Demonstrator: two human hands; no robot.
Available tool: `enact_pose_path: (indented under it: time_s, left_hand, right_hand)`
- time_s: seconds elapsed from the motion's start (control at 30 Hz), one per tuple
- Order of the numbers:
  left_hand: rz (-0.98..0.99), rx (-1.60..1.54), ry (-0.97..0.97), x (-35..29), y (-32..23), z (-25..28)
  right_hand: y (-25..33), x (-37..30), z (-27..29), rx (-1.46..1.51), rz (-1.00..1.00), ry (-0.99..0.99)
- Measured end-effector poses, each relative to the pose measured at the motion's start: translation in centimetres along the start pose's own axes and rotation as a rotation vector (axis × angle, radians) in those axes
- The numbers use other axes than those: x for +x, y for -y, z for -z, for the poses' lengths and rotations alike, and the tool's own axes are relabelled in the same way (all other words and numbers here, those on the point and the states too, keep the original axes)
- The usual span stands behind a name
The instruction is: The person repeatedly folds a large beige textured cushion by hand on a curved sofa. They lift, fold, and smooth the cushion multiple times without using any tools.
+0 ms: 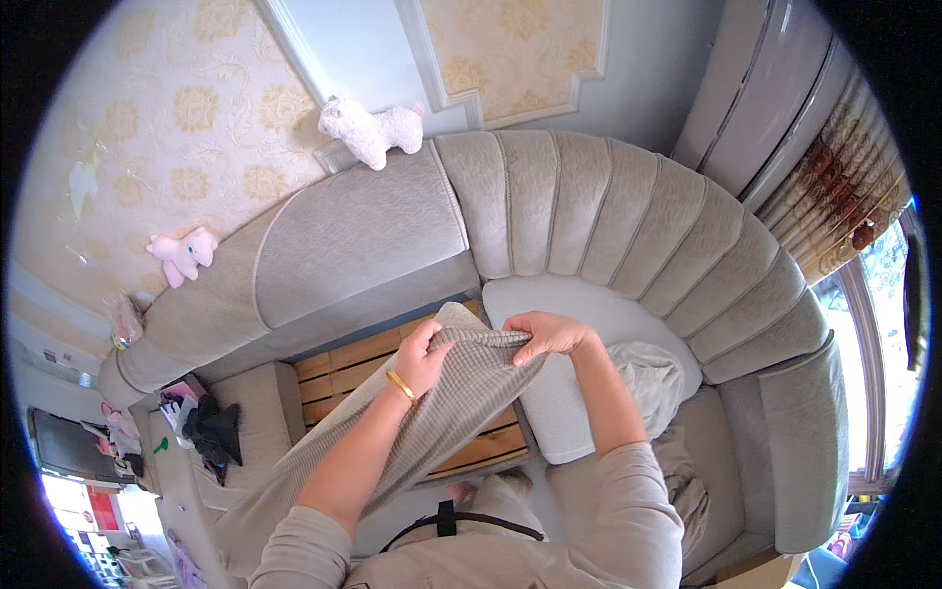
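Observation:
A grey-beige striped fabric cover (456, 407) is stretched between my hands and trails down to the lower left. My left hand (422, 358), with a gold bracelet at its wrist, is closed around the cover's upper edge. On the right, my right hand (549, 337) pinches the same edge between thumb and fingers. Below the cover lie the wooden slats (334, 368) of a sofa base, partly hidden by it. A white uncovered cushion (559, 417) sits just right of the slats, below my right forearm.
A curved grey sofa back (589, 206) surrounds the work area. Crumpled fabric (643, 378) lies on the right seat. A white plush toy (373, 133) and a pink plush toy (183, 255) rest on the backrest. Dark clothing (211, 432) lies on the left seat.

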State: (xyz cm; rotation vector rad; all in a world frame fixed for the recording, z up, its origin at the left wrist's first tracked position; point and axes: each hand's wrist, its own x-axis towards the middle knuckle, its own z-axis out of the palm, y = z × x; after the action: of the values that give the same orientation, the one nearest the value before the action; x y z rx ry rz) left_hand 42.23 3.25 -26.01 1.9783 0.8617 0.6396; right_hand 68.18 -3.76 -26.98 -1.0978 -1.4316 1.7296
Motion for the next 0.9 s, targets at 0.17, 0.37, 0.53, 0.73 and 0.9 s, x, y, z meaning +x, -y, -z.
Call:
enact_pose_path:
  time_s: [0.17,0.37,0.53,0.73,0.9]
  left_hand:
    - [0.344,-0.315,0.37,1.5,-1.1,-0.1]
    - [0.109,0.12,0.489,1.6,-3.9,-0.1]
    - [-0.608,0.535,-0.12,-3.5,-2.4,-2.2]
    - [-0.975,0.481,-0.235,-3.5,-3.1,-2.6]
    - [-0.996,0.492,-0.238,-3.5,-3.5,-2.6]
  right_hand:
    - [2.9,-0.2,-0.7,-0.17,-0.167,0.111]
    - [-0.3,-1.0,-2.9,-0.089,-0.04,-0.355]
    - [-4.6,-2.5,-10.2,-0.896,0.575,-1.022]
    - [-6.5,-2.0,-12.1,-0.847,0.856,-1.326]
    - [-6.3,-2.1,-11.8,-0.856,0.854,-1.331]
